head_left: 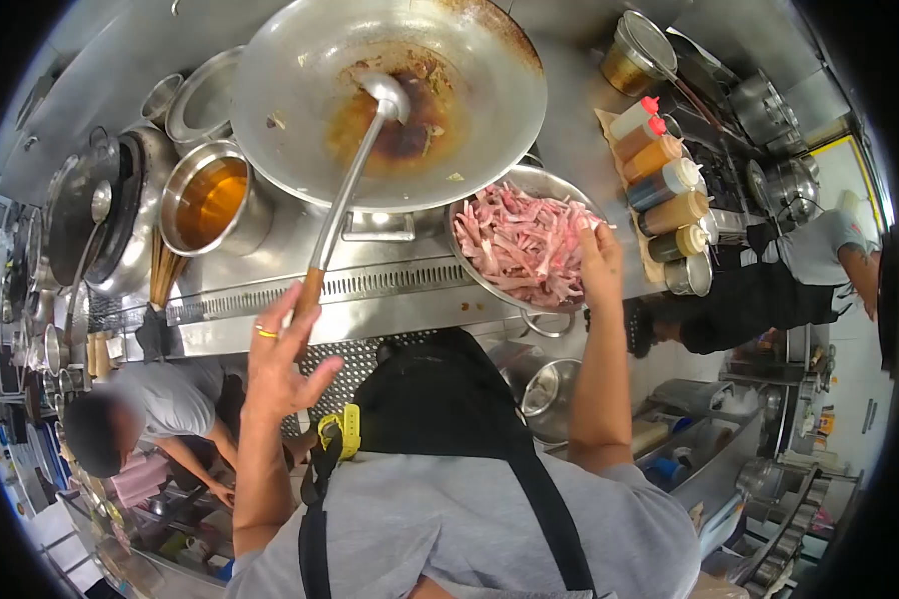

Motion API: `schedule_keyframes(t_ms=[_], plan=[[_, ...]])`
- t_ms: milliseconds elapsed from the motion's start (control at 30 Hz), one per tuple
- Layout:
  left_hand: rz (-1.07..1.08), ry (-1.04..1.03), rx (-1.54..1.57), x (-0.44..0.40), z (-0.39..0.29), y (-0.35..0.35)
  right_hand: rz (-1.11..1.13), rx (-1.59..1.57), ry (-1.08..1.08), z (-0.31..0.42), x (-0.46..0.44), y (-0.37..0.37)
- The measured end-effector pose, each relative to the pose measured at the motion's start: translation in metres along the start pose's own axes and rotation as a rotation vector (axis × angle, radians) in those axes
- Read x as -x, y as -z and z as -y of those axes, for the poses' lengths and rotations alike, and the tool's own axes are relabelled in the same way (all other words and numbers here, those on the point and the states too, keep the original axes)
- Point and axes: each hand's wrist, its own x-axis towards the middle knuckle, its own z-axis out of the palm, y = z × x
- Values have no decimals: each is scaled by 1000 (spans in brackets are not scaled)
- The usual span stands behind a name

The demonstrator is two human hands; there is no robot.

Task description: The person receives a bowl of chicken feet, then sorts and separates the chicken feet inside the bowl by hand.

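Note:
A ladle (pixel 350 180) leans across the rim of a large wok (pixel 290 90), its bowl in the dark brown liquid at the bottom. My left hand (pixel 285 349), with a yellow ring, is closed loosely around the ladle's wooden handle, thumb held apart. To the right, a metal pan with a loop handle (pixel 546 324) holds a heap of pale pink raw meat strips (pixel 519 240). My right hand (pixel 599 262) grips this pan's right rim, thumb over the inner side against the meat. Its other fingers are partly hidden.
Left of the wok stands a pot of amber liquid (pixel 210 205). Squeeze bottles (pixel 659 160) line the right side, with a small metal cup (pixel 687 276) at their near end. One person (pixel 175 399) bends down at lower left; another (pixel 769 290) is at right.

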Motion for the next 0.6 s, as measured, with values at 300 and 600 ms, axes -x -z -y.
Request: schedule_keyframes(t_ms=[300, 600], plan=[[-132, -300, 120, -79, -74, -29, 109, 74, 190, 18, 17, -5], [386, 7, 416, -133, -84, -200, 300, 68, 362, 23, 33, 0]])
